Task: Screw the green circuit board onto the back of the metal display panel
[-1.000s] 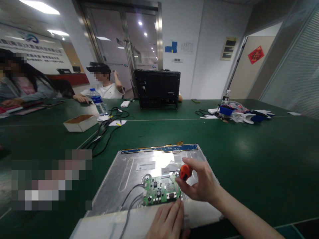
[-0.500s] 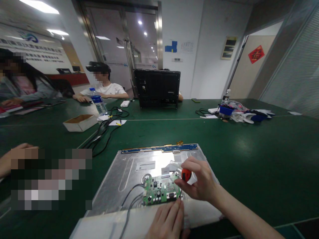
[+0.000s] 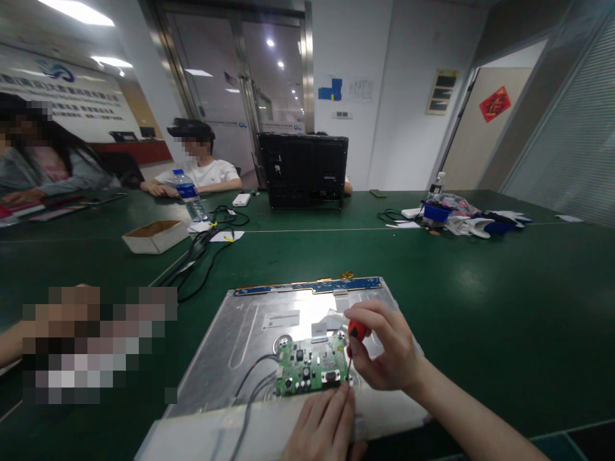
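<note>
1. Here we see the right hand [image 3: 384, 349] closed in a pinch, its thumb and forefinger clamped on the red handle of a screwdriver [image 3: 356, 329].
2. We find the screwdriver tilted slightly, its thin shaft running down to the lower right corner of a green circuit board [image 3: 312, 363].
3. We see the left hand [image 3: 323, 426] palm down, fingers close together and stretched forward, the tips meeting at that same corner, right beside the shaft.
4. The fingertips hide the screwdriver's tip, so we cannot tell what it touches; nor can we tell whether the left hand grips anything underneath.
5. We see the two hands near each other but apart, one over the board's right side, one at its front edge.
6. The board lies on a silvery metal panel [image 3: 247, 326], with dark cables [image 3: 254, 366] leaving its left side.
7. Under the panel we see the green table [image 3: 485, 307], and a white sheet [image 3: 192, 432] covers the panel's near edge.
</note>
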`<state>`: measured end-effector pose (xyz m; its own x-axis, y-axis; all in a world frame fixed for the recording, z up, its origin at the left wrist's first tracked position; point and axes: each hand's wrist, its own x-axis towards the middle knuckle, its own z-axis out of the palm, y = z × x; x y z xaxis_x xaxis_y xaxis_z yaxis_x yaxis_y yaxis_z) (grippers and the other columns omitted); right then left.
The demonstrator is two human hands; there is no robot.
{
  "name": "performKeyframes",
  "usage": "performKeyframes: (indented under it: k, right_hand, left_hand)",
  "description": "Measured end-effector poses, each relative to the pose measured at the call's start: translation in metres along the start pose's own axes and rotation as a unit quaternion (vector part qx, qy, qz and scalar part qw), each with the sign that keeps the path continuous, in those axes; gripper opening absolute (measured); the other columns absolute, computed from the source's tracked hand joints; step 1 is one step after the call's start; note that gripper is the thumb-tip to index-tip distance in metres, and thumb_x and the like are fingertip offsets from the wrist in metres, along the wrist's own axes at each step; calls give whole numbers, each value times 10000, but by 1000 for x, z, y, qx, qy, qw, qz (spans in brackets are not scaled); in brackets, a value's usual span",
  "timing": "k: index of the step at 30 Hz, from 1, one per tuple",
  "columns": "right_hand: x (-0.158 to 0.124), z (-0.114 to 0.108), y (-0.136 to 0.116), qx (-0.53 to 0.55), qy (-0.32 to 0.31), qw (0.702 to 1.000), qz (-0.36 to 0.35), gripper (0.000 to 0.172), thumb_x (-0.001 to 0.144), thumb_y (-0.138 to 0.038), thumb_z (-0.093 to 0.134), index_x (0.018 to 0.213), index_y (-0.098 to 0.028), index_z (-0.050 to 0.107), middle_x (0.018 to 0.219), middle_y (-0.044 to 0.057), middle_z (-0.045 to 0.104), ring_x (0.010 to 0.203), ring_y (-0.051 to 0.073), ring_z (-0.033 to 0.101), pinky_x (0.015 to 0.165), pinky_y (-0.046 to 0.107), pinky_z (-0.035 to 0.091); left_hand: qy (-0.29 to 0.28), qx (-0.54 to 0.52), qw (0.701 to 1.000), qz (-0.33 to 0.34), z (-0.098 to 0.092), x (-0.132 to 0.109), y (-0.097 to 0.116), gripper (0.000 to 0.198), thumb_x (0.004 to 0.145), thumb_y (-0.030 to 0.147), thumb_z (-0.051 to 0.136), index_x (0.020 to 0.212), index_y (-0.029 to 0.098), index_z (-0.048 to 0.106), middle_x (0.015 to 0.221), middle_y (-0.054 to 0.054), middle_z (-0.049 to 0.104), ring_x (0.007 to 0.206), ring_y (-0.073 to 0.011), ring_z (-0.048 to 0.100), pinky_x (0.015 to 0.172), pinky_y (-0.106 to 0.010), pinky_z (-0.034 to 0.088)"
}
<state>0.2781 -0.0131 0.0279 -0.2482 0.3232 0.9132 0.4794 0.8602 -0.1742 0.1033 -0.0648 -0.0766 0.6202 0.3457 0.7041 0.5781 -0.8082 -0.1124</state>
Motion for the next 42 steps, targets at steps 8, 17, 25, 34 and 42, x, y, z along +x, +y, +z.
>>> performKeyframes:
  k: [8,17,25,34,42]
  right_hand:
    - [-6,2,4,4,0,1000,1,269,886,-222,590,1150,-210,541,829,26,615,617,134,610,534,241,533]
    - [-1,0,1,-25,8,1000,-2,312,864,-121,580,1163,-209,597,922,59,629,693,145,646,553,244,569]
    - [-1,2,2,23,19,1000,-9,284,846,-113,528,1123,-176,532,844,62,669,705,162,669,588,249,569]
    - [-8,2,5,38,12,999,14,371,840,-114,532,1194,-186,448,841,49,680,636,151,656,581,265,561]
    - [-5,0,6,80,-19,997,2,353,822,-128,481,1170,-179,449,891,76,636,693,173,645,567,279,543]
  left_hand:
    - [-6,4,1000,2,2,-4,-1,274,980,223,452,1136,83,629,1025,-140,716,890,-215,670,791,-302,569]
    - [0,11,1000,12,0,0,-2,280,987,184,402,1089,73,638,984,-136,727,844,-214,685,734,-297,585]
    - [11,10,1000,4,-2,3,-1,297,1006,176,369,1072,71,638,962,-132,730,827,-204,687,726,-294,579]
    - [12,8,1000,-2,-1,3,0,339,1026,195,334,1067,64,643,961,-130,726,837,-205,678,731,-294,568]
    - [22,16,1000,0,-2,6,0,393,1045,197,279,1032,67,650,935,-120,730,812,-199,682,705,-290,568]
